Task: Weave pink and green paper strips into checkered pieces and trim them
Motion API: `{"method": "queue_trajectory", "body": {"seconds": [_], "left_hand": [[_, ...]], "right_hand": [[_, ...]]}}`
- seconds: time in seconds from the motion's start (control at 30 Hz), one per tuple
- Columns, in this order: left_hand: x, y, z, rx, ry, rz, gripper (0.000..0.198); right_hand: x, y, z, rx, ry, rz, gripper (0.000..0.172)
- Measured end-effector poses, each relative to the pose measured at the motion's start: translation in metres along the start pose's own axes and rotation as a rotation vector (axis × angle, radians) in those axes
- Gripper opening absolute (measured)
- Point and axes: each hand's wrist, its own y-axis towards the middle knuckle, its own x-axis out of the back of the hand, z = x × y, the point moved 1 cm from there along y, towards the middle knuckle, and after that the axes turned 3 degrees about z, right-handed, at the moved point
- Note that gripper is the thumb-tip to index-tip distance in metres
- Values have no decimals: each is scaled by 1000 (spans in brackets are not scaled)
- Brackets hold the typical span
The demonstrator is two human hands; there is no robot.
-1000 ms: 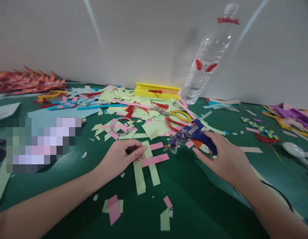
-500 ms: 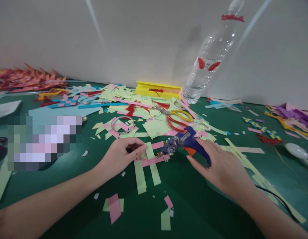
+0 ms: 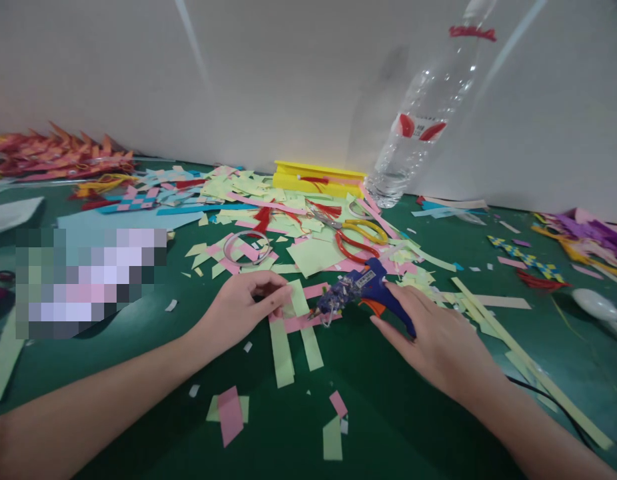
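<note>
My left hand (image 3: 253, 301) pinches the left side of a small weave of pink and pale green paper strips (image 3: 281, 353), just above the table. My right hand (image 3: 428, 327) is wrapped round the handle of a blue hot glue gun (image 3: 373, 283). Clumps of glue and paper bits cover the gun's front end, and its nozzle points left, at the woven strips. Whether the nozzle touches the paper I cannot tell. An orange trigger (image 3: 373, 307) shows below the gun's body.
Scissors (image 3: 361, 233) with red and yellow handles lie behind the glue gun, near a tape roll (image 3: 247, 248). A tall plastic bottle (image 3: 413, 127) leans by the wall. Paper scraps (image 3: 238, 190) heap at the back. A black cord (image 3: 553, 403) runs at right.
The glue gun in my right hand has moved slightly left and down, its nozzle now over the woven strips. My left hand keeps its pinch on the paper.
</note>
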Motion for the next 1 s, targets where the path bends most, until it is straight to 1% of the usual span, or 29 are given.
{"method": "queue_trajectory", "body": {"seconds": [0.2, 0.57, 1.0], "left_hand": [[0, -1, 0, 2, -3, -8, 21], [1, 0, 2, -3, -15, 5, 23], [1, 0, 3, -12, -5, 11, 22]], "right_hand": [[0, 0, 2, 28, -35, -32, 53], [-1, -1, 0, 22, -38, 3, 49], [1, 1, 2, 45, -62, -37, 49]]}}
